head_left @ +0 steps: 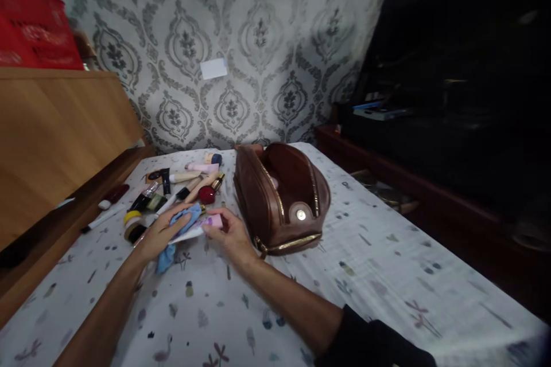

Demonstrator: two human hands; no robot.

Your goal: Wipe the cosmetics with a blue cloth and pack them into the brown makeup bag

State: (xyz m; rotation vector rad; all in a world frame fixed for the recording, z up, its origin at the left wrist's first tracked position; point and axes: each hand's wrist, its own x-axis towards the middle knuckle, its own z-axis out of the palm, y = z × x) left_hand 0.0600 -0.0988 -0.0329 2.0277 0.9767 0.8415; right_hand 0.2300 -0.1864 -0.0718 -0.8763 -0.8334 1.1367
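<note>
My left hand (161, 235) grips a blue cloth (178, 229) and presses it against a small white tube with a pink cap (202, 226). My right hand (230, 235) pinches the pink-capped end of that tube. Both hands rest low over the patterned white cover (387, 264). Just right of my right hand stands an open brown leather pouch (279, 198) with a gold zipper, its mouth facing up.
Several cosmetics lie in a cluster (181, 183) behind my hands: tubes, brushes, a red round item (206, 195), small jars (133, 223). A wooden headboard (55, 143) runs along the left. Dark furniture (451, 97) stands at the right. Patterned wallpaper lies behind.
</note>
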